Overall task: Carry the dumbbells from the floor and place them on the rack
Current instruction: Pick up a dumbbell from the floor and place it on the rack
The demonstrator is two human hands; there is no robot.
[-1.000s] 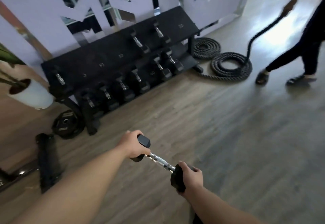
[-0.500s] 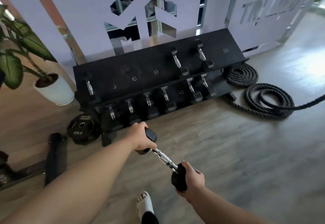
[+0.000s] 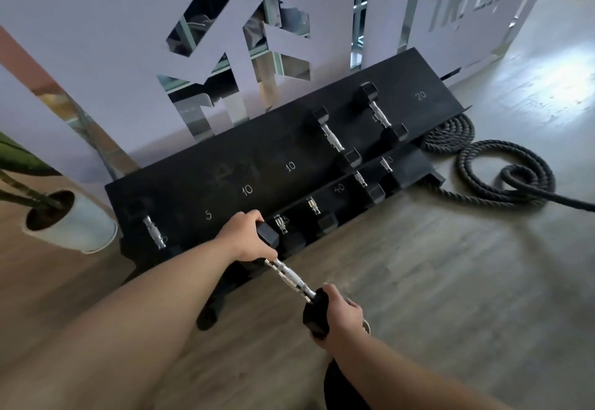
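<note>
I hold a black hex dumbbell [image 3: 291,277] with a chrome handle in the air, just in front of the rack. My left hand [image 3: 246,239] grips its far head and my right hand [image 3: 341,313] grips its near head. The black two-tier rack [image 3: 257,165] stands against the wall, with white weight numbers on its shelves. Its top shelf carries one dumbbell at the left [image 3: 154,232] and two at the right [image 3: 333,137]. Several more sit on the lower shelf [image 3: 363,181].
A potted plant in a white pot [image 3: 74,226] stands left of the rack. A coiled black battle rope [image 3: 502,171] lies on the wooden floor to the right, trailing off frame. A mirrored wall panel rises behind the rack.
I have walked closer to the rack, which now fills the middle of the view. The dumbbell stays in both hands. The other person has gone out of view.
</note>
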